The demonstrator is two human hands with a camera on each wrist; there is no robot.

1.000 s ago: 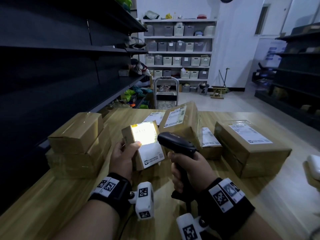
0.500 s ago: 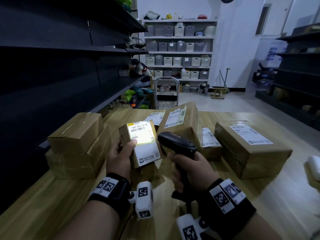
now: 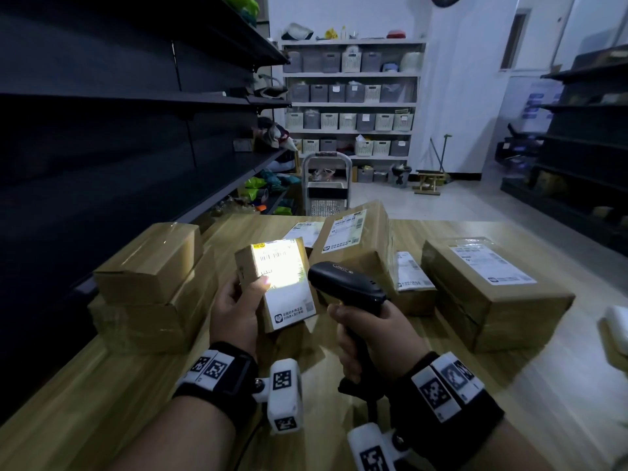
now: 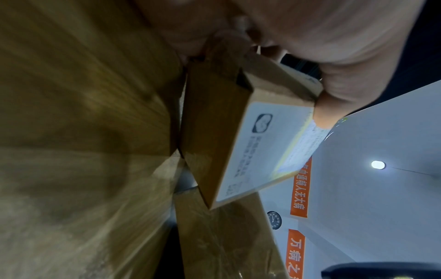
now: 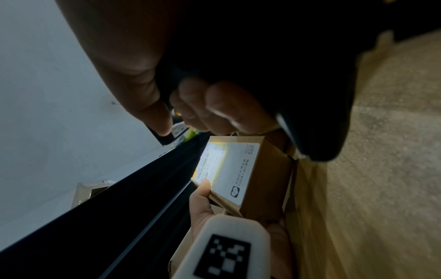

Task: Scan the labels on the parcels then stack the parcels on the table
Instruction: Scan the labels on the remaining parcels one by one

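My left hand grips a small cardboard parcel above the wooden table, thumb on its white label. The label's upper half glows under the scanner's light. My right hand is wrapped round the handle of a black barcode scanner, whose head points left at the label. In the left wrist view the parcel is held tilted, with the thumb on its edge. The right wrist view shows the lit label on the parcel beyond my fingers.
Two brown boxes are stacked at the table's left. A tilted labelled box, a flat parcel and a big box lie behind and right. A white object sits at the right edge. Dark shelving runs along the left.
The parcel tilted slightly in my left hand and shifted a little left and up. The scanner's light dimmed half a second ago and now glows bright again on the label's upper half.
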